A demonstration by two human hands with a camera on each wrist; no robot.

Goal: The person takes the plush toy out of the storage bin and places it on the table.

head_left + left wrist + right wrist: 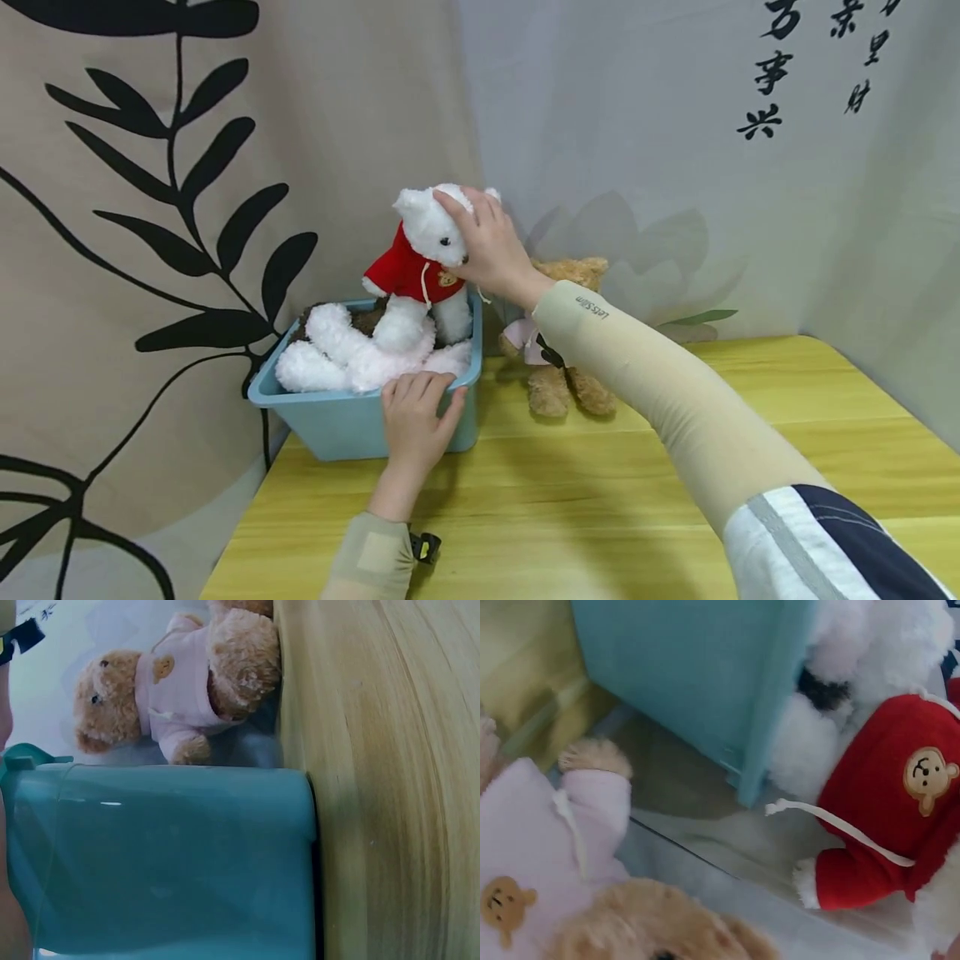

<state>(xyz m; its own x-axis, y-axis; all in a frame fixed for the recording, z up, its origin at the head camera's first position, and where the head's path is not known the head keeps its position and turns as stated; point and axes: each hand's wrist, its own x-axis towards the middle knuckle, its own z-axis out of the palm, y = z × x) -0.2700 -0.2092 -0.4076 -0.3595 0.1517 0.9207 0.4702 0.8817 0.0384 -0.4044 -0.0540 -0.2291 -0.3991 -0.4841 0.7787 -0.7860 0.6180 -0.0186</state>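
A white teddy bear (429, 227) in a red hoodie stands at the back right of a light-blue plastic bin (345, 425). My right hand (491, 246) grips the bear's head from the right, thumb beside its muzzle. The red hoodie (877, 780), with a bear-face patch and white cord, fills the right of the right wrist view. Below the bear's legs, a fluffy pale plush toy (337, 354) lies in the bin. My left hand (416, 421) holds the bin's front rim near its right corner, fingers hooked over it. In the left wrist view the bin wall (165, 855) hides most of that hand.
A tan teddy bear (112, 697) in a pale pink top sits right of the bin against the backdrop, partly behind my right forearm in the head view. Dark brown plush (367, 317) shows inside the bin. The yellow wood-grain table (600, 508) extends to the right.
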